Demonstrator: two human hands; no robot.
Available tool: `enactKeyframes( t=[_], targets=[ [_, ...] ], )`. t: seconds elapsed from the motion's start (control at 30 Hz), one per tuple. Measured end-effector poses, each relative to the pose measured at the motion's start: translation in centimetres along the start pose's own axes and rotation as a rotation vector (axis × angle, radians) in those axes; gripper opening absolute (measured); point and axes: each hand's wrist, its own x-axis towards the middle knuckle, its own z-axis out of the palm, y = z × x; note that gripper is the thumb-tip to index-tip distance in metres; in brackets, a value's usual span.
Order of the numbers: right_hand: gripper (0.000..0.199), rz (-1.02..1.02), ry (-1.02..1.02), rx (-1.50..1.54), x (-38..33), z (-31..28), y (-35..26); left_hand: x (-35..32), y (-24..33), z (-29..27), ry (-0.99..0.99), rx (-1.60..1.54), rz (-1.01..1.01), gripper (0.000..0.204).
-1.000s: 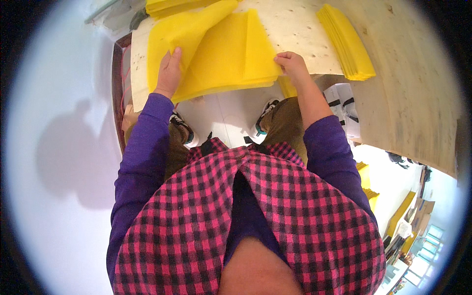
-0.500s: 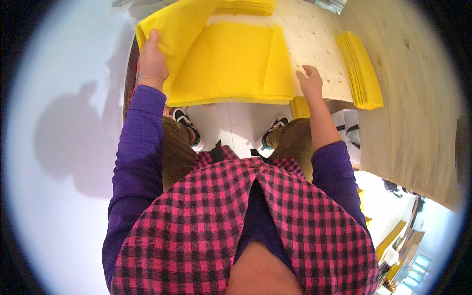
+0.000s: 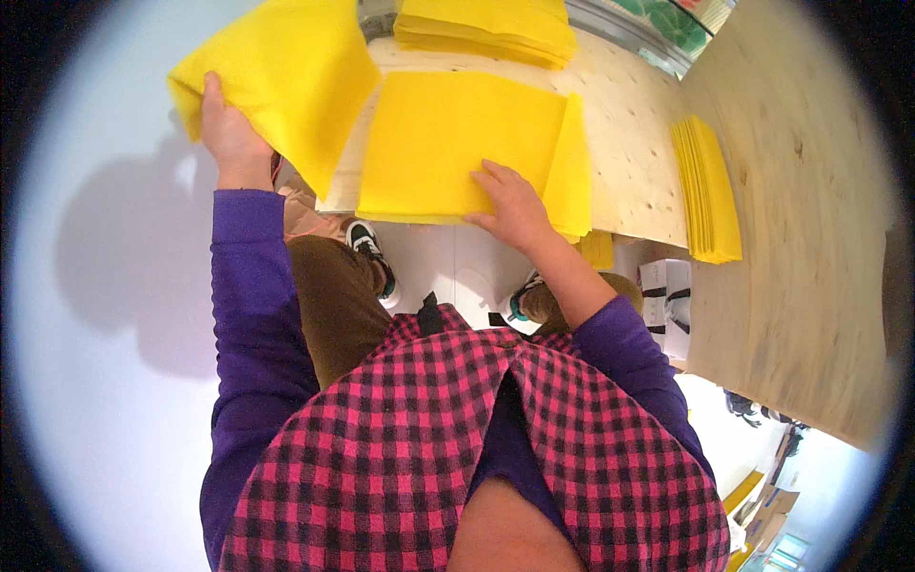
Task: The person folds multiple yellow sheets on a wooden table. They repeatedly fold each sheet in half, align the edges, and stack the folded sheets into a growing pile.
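Note:
My left hand (image 3: 232,133) is closed on a yellow cloth sheet (image 3: 303,71), which looks like felt or nonwoven fabric. That sheet hangs raised over the table's left side, one corner dipping towards the near edge. On the plywood table (image 3: 624,124), a flat yellow cloth piece (image 3: 448,133) lies in front of me with a folded strip along its right side. My right hand (image 3: 515,207) is over its near right part, fingers spread, apparently touching the cloth and gripping nothing.
A stack of folded yellow cloth (image 3: 486,33) lies at the table's far side. Another yellow stack (image 3: 707,191) leans at the right by an upright plywood panel (image 3: 801,219). A white wall (image 3: 114,381) runs along my left. Under the table is a white bag (image 3: 667,296).
My left hand has carried its cloth sheet leftward, off the flat piece. My right hand has come from beside the cloth onto its near part. The view has shifted slightly.

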Motion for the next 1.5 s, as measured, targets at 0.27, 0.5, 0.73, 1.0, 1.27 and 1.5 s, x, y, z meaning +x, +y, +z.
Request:
enactKeyframes(
  t=[0.27, 0.5, 0.73, 1.0, 1.27, 1.5],
  targets=[
    [0.058, -0.086, 0.005, -0.031, -0.2, 1.8, 1.9, 0.0, 1.2, -3.5, 0.121, -0.122, -0.004, 0.046],
    [0.056, -0.072, -0.055, 0.056, 0.1, 0.5, 1.2, 0.5, -1.1, -5.9, 0.227, -0.27, -0.017, 0.047],
    [0.053, -0.078, -0.058, 0.087, 0.2, 0.5, 1.4, 1.3, -2.6, -6.8, 0.301, -0.285, -0.034, 0.045],
    [0.043, -0.114, 0.032, 0.079, 0.4, 1.7, 2.5, 1.7, -3.0, -7.6, 0.265, -0.22, -0.074, 0.045],
    [0.018, 0.029, 0.166, 0.141, 1.2, 2.2, 1.7, 2.2, -3.8, -9.0, 0.227, -0.196, -0.036, 0.04],
    [0.016, 0.312, 0.173, 0.407, 2.0, 0.9, 1.6, 2.2, -4.0, -8.7, 0.246, -0.156, 0.015, 0.038]
  ],
)
